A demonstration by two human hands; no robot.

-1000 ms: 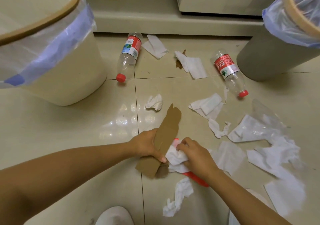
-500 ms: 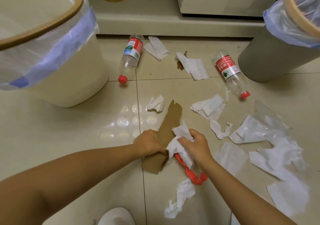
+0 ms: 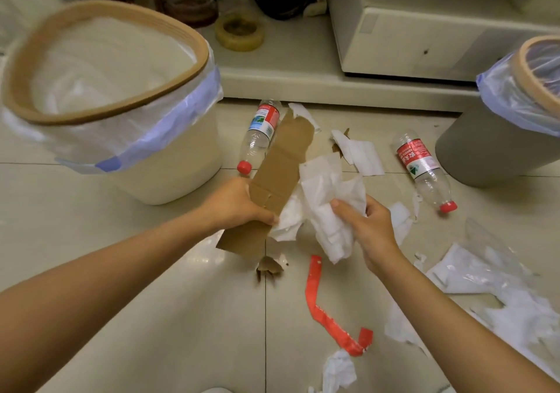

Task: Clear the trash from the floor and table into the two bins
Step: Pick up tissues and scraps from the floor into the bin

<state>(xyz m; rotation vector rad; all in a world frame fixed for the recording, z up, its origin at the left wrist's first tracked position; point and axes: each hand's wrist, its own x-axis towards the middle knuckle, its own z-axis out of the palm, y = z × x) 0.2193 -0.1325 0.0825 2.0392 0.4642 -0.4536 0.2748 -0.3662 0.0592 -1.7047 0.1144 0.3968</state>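
Above the pale tiled floor (image 3: pixel 91 256), both hands are raised and occupied. Left hand (image 3: pixel 239 203) is closed around the lower part of a long brown cardboard strip (image 3: pixel 281 168), thumb on top, with the strip tilted up and away toward the cream bin. Right hand (image 3: pixel 368 224) is clenched on a bundle of crumpled white tissue paper (image 3: pixel 327 198), which touches the right edge of the cardboard and hangs below the fingers.

Cream round bin with a tan rim and clear blue-edged liner (image 3: pixel 169 162) stands at left; its interior shows only the liner. Grey round bin with a similar liner (image 3: pixel 485 153) stands at right, partly cut off by the frame edge.

On the floor: a clear plastic bottle with red cap and red-and-blue label (image 3: pixel 257 138) lies just beside the cream bin, partly behind the cardboard. A second clear bottle with red label and red cap (image 3: pixel 424 168) lies near the grey bin. A red plastic strip (image 3: pixel 321 308) lies below the hands, bent at its lower end. A small torn brown cardboard scrap (image 3: pixel 268 267) lies under the held strip. White paper scraps (image 3: pixel 363 153) lie between the bottles; a further spread of white paper and clear film (image 3: pixel 491 274) covers the floor at right. A crumpled white tissue (image 3: pixel 339 371) lies at the bottom edge.
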